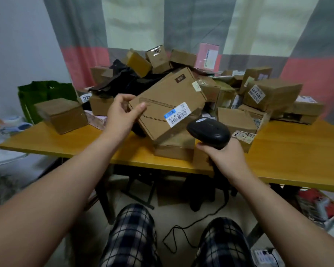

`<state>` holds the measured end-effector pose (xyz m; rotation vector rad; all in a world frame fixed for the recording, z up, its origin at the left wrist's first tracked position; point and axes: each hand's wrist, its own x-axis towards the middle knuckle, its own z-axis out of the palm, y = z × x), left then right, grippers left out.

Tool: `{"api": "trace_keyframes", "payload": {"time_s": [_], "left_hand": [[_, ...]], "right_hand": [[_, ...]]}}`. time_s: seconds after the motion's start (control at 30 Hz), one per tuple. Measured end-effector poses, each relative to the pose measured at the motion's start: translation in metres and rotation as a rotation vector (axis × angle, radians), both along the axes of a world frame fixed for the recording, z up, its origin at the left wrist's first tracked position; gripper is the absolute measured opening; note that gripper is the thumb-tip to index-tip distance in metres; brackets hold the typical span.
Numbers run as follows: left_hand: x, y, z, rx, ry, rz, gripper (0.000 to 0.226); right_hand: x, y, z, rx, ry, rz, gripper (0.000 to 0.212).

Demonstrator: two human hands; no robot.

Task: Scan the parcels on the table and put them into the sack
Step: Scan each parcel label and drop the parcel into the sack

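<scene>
My left hand (121, 112) grips the left end of a flat brown cardboard parcel (168, 97) and holds it tilted above the table, its white barcode label (178, 114) facing me. My right hand (223, 154) grips the handle of a black barcode scanner (208, 132), whose head sits just below and right of the label. A heap of several brown parcels (272, 95) covers the back of the yellow table (289, 157). A green sack (44, 93) stands past the table's left end.
A small brown box (63, 114) sits alone at the table's left. Black plastic wrapping (123, 78) lies in the heap. The scanner's cable (183, 230) trails on the floor between my knees. Clutter lies on the floor at both sides. Curtains hang behind.
</scene>
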<state>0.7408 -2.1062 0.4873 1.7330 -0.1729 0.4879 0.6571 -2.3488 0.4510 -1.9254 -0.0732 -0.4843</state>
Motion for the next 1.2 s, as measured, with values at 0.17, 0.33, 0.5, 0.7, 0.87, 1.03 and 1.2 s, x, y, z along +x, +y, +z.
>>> {"api": "trace_keyframes", "payload": {"time_s": [0.17, 0.33, 0.5, 0.7, 0.87, 1.03, 1.2], "left_hand": [[-0.005, 0.029, 0.004, 0.096, -0.013, 0.016, 0.021], [-0.002, 0.037, 0.007, 0.139, -0.027, 0.014, 0.022], [0.000, 0.038, 0.004, 0.139, -0.020, 0.014, 0.024], [0.000, 0.039, 0.003, 0.155, -0.036, 0.037, 0.027], [-0.028, 0.054, -0.004, 0.067, -0.087, 0.110, 0.026], [-0.094, 0.108, -0.041, -0.026, -0.067, 0.254, 0.025], [-0.171, 0.179, -0.086, 0.011, 0.030, 0.553, 0.030]], "right_hand": [[-0.011, 0.029, -0.001, -0.117, 0.002, 0.016, 0.022], [-0.018, 0.044, -0.008, -0.119, 0.036, 0.024, 0.024], [-0.019, 0.041, -0.008, -0.075, 0.064, -0.001, 0.019], [-0.018, 0.040, -0.009, -0.066, 0.064, 0.056, 0.015], [-0.017, 0.061, -0.007, -0.023, 0.015, 0.190, 0.025], [-0.012, 0.111, -0.011, -0.046, 0.005, 0.416, 0.024], [-0.001, 0.194, -0.030, -0.073, 0.079, 0.616, 0.024]]}}
